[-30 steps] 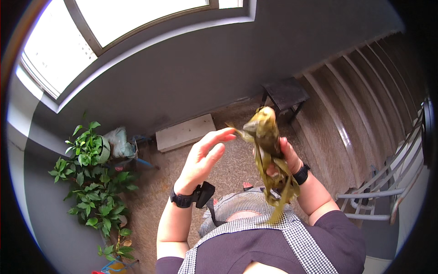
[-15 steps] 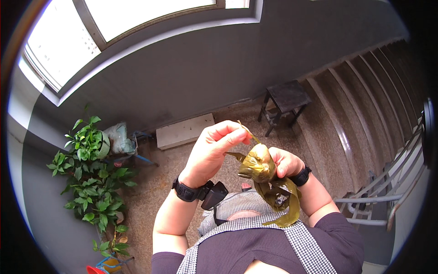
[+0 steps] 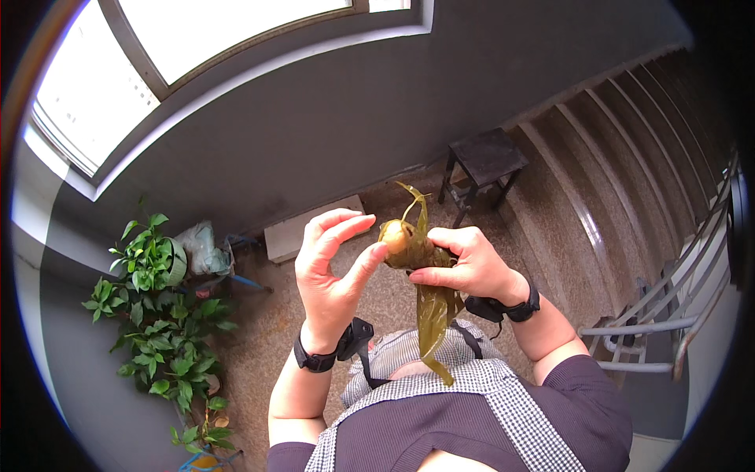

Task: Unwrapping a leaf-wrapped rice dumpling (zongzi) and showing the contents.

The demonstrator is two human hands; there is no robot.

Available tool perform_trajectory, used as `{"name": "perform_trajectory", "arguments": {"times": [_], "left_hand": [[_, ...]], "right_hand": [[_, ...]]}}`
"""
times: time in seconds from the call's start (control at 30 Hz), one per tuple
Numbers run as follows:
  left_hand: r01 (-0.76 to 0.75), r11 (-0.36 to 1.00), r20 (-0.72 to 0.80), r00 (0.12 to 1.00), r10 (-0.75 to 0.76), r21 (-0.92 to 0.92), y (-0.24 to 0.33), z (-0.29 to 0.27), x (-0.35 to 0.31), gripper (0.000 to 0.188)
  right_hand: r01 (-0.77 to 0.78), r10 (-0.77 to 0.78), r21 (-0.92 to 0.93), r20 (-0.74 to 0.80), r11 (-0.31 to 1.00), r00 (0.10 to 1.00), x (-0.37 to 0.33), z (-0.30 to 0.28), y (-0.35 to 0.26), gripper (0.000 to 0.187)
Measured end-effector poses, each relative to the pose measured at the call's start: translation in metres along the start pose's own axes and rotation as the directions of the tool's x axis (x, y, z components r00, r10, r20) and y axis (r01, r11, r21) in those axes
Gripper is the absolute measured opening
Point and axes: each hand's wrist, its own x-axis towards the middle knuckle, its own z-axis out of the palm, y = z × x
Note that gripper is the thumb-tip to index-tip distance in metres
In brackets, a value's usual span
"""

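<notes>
In front of my chest hangs a glossy olive-green leafy bundle, with a pale yellowish rounded lump at its left end. It looks soft and wet; I cannot make out its exact kind. My right hand pinches the bundle between thumb and fingers. A thin strand sticks up from the top, and a long limp flap drops toward my apron. Just left of the lump, my left hand has its fingers spread from the thumb. The left thumb tip is at the lump's edge; whether it touches, I cannot tell.
A dark stool stands at the foot of the stairs. A pale slab lies by the grey wall. Leafy plants grow at left beside a plastic bag. Metal railings are on the right.
My left hand has gone from pinching a thin strand to open fingers. The bundle has moved left and turned, showing its pale end. My right hand has shifted its grip and lifted slightly.
</notes>
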Motion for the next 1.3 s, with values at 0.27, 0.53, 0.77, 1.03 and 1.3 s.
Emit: {"name": "perform_trajectory", "arguments": {"times": [0.27, 0.53, 0.77, 1.03, 1.3], "left_hand": [[-0.157, 0.951, 0.112, 0.985, 0.131, 0.267, 0.005, 0.003, 0.015, 0.013], [-0.083, 0.972, 0.095, 0.993, 0.063, 0.221, 0.0, 0.005, -0.004, 0.011], [0.022, 0.989, 0.248, 0.967, -0.059, 0.147, -0.013, 0.008, -0.029, 0.01], [0.211, 0.957, 0.299, 0.917, -0.264, 0.198, -0.048, 0.006, -0.05, 0.012], [0.486, 0.857, 0.322, 0.794, -0.516, 0.174, -0.066, -0.012, -0.054, 0.043]], "right_hand": [[0.053, -0.086, -0.285, -0.102, 0.957, 0.991, 0.002, 0.011, 0.002, 0.038], [-0.007, -0.042, -0.22, -0.221, 0.976, 0.974, 0.001, 0.012, 0.013, 0.041], [-0.111, 0.074, -0.092, -0.337, 0.99, 0.939, 0.0, 0.007, 0.012, 0.035], [-0.067, 0.142, 0.364, -0.185, 0.929, 0.972, -0.005, 0.013, 0.018, 0.029], [-0.025, 0.191, 0.789, -0.118, 0.614, 0.974, -0.006, 0.011, 0.012, 0.044]]}}
